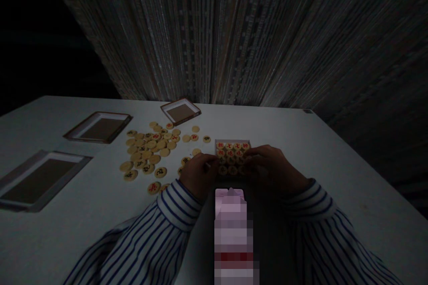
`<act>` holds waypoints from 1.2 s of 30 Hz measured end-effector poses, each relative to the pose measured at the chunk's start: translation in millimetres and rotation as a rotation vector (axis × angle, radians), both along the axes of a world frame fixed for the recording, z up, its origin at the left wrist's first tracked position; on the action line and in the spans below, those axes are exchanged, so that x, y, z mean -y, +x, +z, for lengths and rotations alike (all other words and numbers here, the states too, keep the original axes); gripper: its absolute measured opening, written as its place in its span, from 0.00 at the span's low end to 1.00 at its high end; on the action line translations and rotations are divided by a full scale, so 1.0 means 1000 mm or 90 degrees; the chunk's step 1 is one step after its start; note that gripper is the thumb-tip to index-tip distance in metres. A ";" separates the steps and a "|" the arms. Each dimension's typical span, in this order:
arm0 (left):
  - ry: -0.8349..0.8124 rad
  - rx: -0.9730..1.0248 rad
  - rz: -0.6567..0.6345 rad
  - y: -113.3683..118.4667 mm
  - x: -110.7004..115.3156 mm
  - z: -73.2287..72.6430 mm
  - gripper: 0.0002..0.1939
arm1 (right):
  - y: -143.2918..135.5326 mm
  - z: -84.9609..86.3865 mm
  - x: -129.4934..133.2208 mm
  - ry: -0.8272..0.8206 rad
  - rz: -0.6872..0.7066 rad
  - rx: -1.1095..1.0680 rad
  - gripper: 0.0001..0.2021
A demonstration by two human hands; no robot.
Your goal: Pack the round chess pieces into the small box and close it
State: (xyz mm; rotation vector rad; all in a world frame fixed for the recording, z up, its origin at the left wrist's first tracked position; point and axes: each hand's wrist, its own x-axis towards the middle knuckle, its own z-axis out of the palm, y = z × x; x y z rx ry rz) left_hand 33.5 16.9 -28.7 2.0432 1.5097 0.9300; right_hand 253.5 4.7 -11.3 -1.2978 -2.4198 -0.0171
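Note:
In front of me lies a small shallow box (233, 141) with rows of round Chinese chess pieces (229, 153) in it, red characters at the back and darker ones nearer me. My left hand (199, 173) is closed at the box's left edge, fingers curled and thumb toward the pieces. From the right, my right hand (272, 167) has bent fingers on the box's right side, over the end pieces. Its lower fingers are lost in shadow. A lit phone (229, 205), partly blurred out, is just below the box, between my forearms.
A loose heap of chess pieces (152, 144) spreads left of the box, some face up. Open shallow box parts lie beyond: one at the back (181, 112), one at left (98, 127), one at near left (43, 180). A string curtain (214, 31) hangs behind the white table (334, 164).

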 end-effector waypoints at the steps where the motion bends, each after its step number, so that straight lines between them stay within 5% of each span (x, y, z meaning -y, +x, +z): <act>1: -0.001 0.001 0.002 0.000 0.000 0.000 0.08 | 0.000 0.000 0.000 -0.003 -0.001 0.000 0.07; 20: -0.009 0.001 -0.008 -0.001 0.002 0.002 0.08 | 0.003 -0.001 -0.001 0.011 0.010 0.005 0.09; 28: -0.009 0.006 -0.005 0.000 0.000 0.001 0.08 | -0.018 -0.008 0.002 0.166 0.044 -0.036 0.10; 36: -0.013 -0.005 0.002 0.001 0.002 0.003 0.09 | -0.026 -0.011 0.004 0.161 0.029 -0.011 0.09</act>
